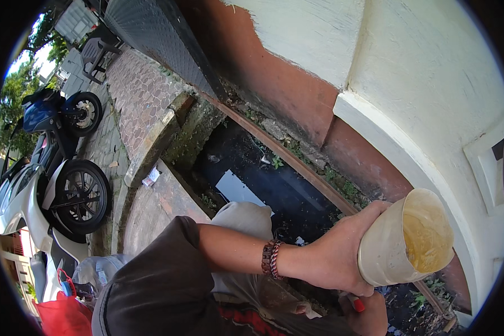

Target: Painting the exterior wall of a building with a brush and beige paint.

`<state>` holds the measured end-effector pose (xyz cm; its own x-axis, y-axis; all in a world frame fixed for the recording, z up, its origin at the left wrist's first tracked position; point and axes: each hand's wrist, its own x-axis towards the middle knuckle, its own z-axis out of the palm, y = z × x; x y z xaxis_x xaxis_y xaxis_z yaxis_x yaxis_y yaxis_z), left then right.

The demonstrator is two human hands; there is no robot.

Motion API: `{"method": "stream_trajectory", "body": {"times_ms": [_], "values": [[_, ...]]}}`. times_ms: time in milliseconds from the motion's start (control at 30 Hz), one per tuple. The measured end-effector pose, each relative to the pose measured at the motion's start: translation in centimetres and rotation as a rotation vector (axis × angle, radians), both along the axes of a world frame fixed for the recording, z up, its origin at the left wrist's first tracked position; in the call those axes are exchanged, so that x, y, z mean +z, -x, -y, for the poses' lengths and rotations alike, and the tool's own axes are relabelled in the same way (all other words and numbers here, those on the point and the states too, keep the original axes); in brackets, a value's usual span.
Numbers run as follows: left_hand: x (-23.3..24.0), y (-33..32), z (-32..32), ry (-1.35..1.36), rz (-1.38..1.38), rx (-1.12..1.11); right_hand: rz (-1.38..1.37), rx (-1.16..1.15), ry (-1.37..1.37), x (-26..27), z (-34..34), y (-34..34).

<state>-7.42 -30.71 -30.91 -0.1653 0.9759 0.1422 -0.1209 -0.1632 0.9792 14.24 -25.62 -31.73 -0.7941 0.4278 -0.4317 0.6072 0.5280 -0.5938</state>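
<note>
My left hand (pixel 334 254), with bracelets at the wrist, grips a cloudy plastic cup (pixel 382 248) around its side. The cup is tilted so that its mouth faces right, and a yellowish coating or liquid shows inside. Just below it, my right hand (pixel 367 315) is closed around a red-tipped handle (pixel 357 304); the rest of that object is hidden. Beyond the cup stands a house wall (pixel 420 84), whitish above, with a reddish-brown lower band (pixel 273 75) and a ragged edge between the two colours. A curved white ledge (pixel 386 130) juts from it.
Dark water fills an open drain (pixel 294 189) beneath my arms. A rusty metal bar (pixel 285 161) runs along it. To the left are a concrete slab (pixel 164 201), stone paving (pixel 143 84), two parked motorcycles (pixel 80 197), a plastic chair (pixel 94 54) and a red bag or cloth (pixel 63 315).
</note>
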Motion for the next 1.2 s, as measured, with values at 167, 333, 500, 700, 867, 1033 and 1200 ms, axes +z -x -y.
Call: {"method": "stream_trajectory", "body": {"times_ms": [167,333,500,700,867,1033,1200], "values": [[-0.4,0.4,0.2,0.0,-0.019,-0.006,-0.08,-0.028,0.009,-0.3,0.1,0.3],[-0.5,0.3,0.2,-0.013,-0.037,-0.001,-0.039,-0.006,-0.04,-1.8,0.5,-0.3],[-1.3,0.4,-0.6,-0.059,-0.071,0.018,-0.212,-0.054,-0.124,-2.3,0.0,-0.7],[-2.7,2.1,-1.7,-0.137,-0.494,0.286,-0.605,-0.772,0.039,-1.9,-1.8,-0.7],[-4.2,2.7,-2.9,-0.34,-0.506,0.392,-1.045,-1.175,-0.079,-2.0,-4.2,-1.2],[-4.8,4.2,-2.7,-0.133,-0.274,0.201,-1.326,-1.27,0.339,-1.4,-3.8,-1.6],[-4.0,3.9,-2.2,-0.053,-0.21,0.284,-0.963,-1.139,0.273,-1.2,-2.6,-1.5]]}}
